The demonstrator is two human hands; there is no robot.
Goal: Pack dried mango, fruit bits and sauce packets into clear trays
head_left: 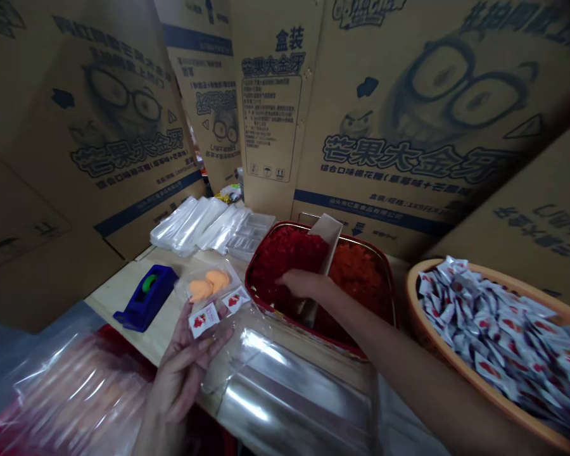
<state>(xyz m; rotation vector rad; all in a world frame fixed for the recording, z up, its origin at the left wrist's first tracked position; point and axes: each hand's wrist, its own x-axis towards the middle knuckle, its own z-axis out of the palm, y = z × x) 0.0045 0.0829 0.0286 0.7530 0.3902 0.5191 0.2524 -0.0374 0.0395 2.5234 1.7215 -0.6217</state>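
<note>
Head view: hands at the candy table.
Left hand [185, 364] pinches a small sachet [203, 318]; right hand [300, 283] reaches into the red basket [266, 303], its grip too hidden to tell.

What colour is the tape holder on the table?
The tape dispenser is dark blue, seen in the head view.

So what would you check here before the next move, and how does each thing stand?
1. Left hand holds the clear tray: ok.
2. Two orange pieces sit in the tray: ok.
3. Small packets lie on the tray by the thumb: ok.
4. Right hand reaches into the red basket: ok.
5. Right hand's grip on a piece: cannot tell.
6. Divider upright between red and orange sweets: ok.
</note>
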